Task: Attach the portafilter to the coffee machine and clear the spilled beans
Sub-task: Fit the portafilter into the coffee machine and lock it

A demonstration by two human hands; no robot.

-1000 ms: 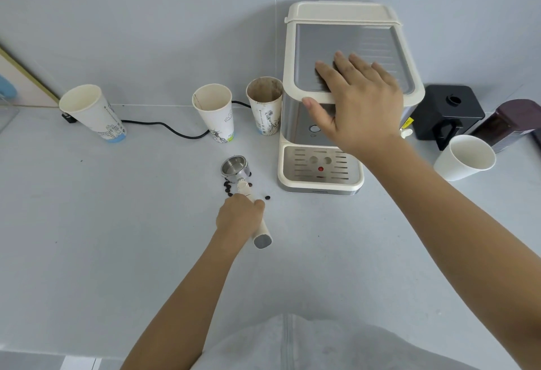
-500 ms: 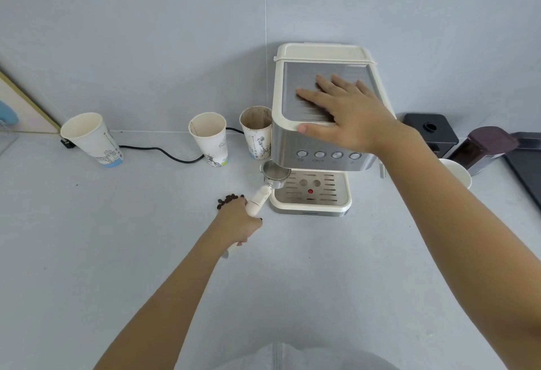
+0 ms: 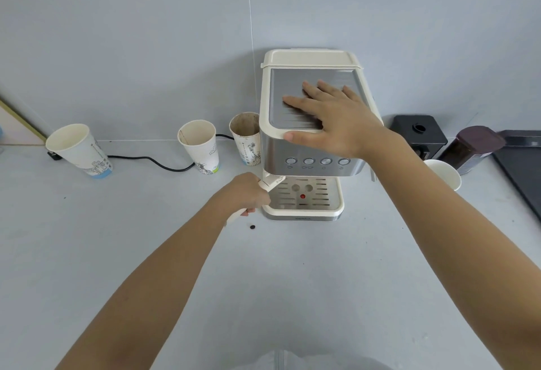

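Note:
A cream and steel coffee machine [image 3: 310,147] stands against the wall. My right hand [image 3: 333,118] lies flat on its top plate, fingers spread. My left hand [image 3: 246,192] is closed around the cream handle of the portafilter [image 3: 270,183], whose head sits under the machine's front, above the drip tray [image 3: 304,198]; the basket is hidden by the machine body. One dark coffee bean [image 3: 252,227] lies on the counter just below my left hand. Other spilled beans are hidden behind my hand and arm.
Three paper cups [image 3: 80,150] [image 3: 200,145] [image 3: 246,138] stand left of the machine, with a black cable [image 3: 152,160] running behind them. To the right are a black grinder [image 3: 418,135], a dark jar [image 3: 471,147], a white cup [image 3: 445,173] and a dark tray [image 3: 524,167].
My left hand lifted the portafilter off the counter and carried it right and up under the machine's front. My right hand stayed pressed on the machine's top.

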